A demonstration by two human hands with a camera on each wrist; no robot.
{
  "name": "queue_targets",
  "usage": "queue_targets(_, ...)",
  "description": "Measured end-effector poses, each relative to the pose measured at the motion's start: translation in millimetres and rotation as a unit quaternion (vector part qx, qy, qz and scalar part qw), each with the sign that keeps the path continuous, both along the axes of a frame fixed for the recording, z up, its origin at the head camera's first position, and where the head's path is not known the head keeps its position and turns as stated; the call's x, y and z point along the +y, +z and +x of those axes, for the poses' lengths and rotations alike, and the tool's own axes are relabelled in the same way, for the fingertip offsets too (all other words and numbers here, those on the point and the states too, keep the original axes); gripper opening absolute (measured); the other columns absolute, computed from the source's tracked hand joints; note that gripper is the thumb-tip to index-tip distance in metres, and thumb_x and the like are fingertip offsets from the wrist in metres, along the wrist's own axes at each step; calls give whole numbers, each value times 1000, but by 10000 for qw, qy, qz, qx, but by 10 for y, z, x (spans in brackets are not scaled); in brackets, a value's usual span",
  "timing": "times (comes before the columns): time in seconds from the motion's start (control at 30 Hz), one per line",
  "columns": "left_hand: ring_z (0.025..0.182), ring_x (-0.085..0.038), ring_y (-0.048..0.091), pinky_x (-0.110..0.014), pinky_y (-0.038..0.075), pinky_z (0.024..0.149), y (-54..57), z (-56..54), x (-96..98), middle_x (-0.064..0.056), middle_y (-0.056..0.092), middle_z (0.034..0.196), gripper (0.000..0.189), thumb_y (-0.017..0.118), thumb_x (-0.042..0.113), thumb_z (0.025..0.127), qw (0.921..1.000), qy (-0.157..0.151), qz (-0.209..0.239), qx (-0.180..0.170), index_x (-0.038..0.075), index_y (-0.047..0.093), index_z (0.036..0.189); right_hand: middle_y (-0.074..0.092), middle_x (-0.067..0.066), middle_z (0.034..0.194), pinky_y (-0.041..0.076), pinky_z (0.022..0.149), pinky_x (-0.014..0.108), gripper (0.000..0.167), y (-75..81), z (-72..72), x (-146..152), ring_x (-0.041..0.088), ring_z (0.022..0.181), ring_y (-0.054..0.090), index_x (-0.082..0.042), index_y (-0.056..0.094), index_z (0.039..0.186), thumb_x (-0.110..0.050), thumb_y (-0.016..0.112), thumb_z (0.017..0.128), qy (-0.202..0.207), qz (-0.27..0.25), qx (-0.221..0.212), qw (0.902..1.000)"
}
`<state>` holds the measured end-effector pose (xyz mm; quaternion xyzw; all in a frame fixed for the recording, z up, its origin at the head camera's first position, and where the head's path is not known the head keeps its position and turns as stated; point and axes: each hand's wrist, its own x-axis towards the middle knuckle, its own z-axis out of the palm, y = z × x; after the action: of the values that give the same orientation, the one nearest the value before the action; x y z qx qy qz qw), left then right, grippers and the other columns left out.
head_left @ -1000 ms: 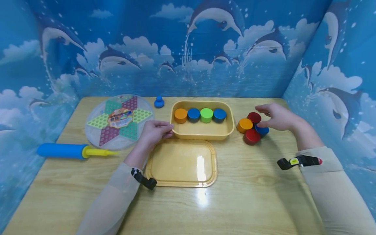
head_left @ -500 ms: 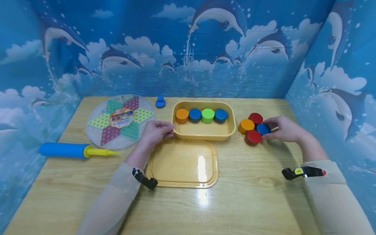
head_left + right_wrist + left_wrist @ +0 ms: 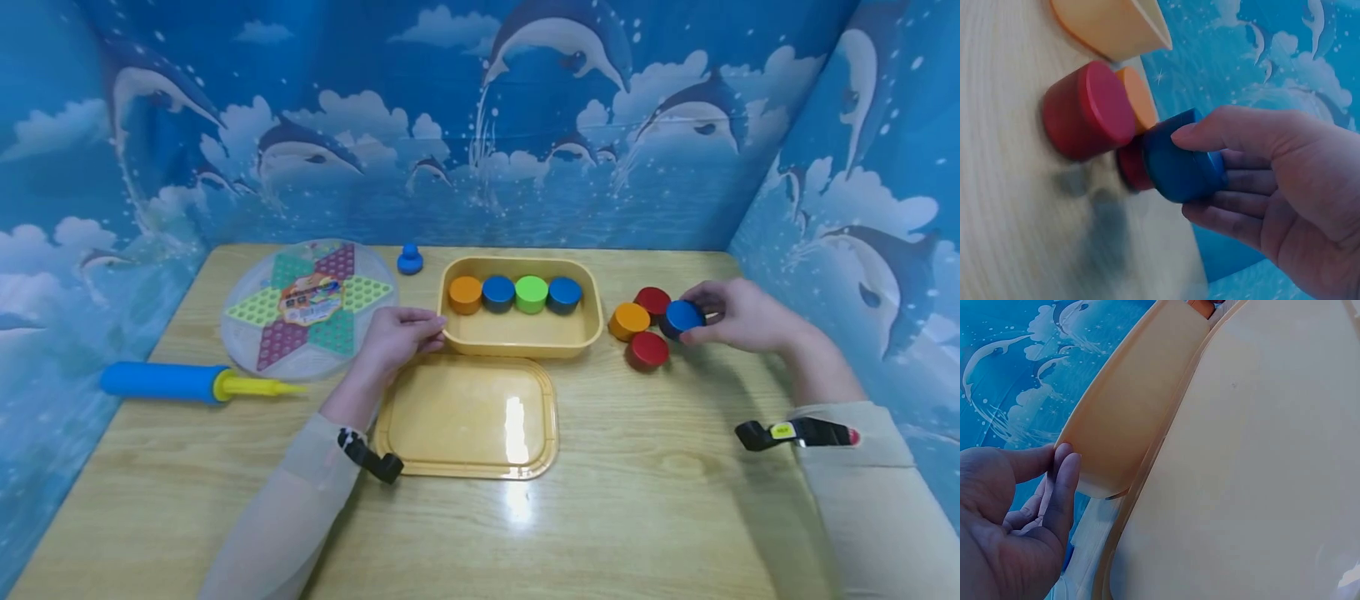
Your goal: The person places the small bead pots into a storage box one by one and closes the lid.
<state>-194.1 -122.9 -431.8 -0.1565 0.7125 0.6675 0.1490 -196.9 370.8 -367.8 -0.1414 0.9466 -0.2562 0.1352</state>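
Observation:
My right hand [image 3: 750,317] grips a small blue round tub [image 3: 1179,159] between thumb and fingers, tilted and held just off the table. Close beside it stand two red tubs [image 3: 648,351] and an orange tub [image 3: 629,322]. With thumb and fingertips, my left hand [image 3: 397,340] pinches the left front rim of a pale yellow plastic box [image 3: 517,337]. Along the back of that box sit an orange tub [image 3: 465,296], two blue tubs [image 3: 498,294] and a green tub [image 3: 531,295] in a row. The left wrist view shows the pinch at the box's corner.
A flat yellow lid [image 3: 465,417] lies in front of the box. To the left are a round star-patterned game board [image 3: 307,308] and a blue and yellow pump-like tube [image 3: 161,382]. A small blue knobbed object [image 3: 409,260] stands at the back. Dolphin-print cloth surrounds the wooden table [image 3: 637,500].
My right hand has come down onto the blue tub, taken hold of it and drawn it up and right, away from the other tubs. The left hand stays at the box rim.

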Motion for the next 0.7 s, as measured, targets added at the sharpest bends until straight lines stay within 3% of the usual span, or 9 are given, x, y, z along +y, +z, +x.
queue_targets(0.3, 90, -23, 76, -31, 66, 82, 5, -4, -8, -21, 72, 109, 26, 75, 10, 101, 10000, 9, -38, -33, -4, 72, 123, 64, 25, 136, 58, 99, 61, 62, 186, 0, -353, 43, 124, 62, 5, 58, 144, -17, 85, 93, 326, -354, 196, 9987)
queue_targets(0.6, 88, -23, 76, -31, 66, 81, -2, -5, -9, -21, 72, 107, 25, 76, 10, 101, 10000, 22, -20, 7, -4, 72, 121, 65, 21, 136, 60, 97, 56, 64, 254, -72, -759, 35, 117, 66, 3, 58, 146, -22, 85, 94, 693, -384, 255, 9965)
queue_targets(0.7, 89, -24, 76, -32, 66, 82, -6, -2, -3, -22, 72, 108, 25, 75, 9, 101, 10000, 24, 23, 24, -5, 72, 122, 66, 20, 136, 58, 100, 56, 64, 241, -109, -910, 36, 121, 64, 4, 58, 146, -23, 85, 94, 856, -498, 159, 9950)
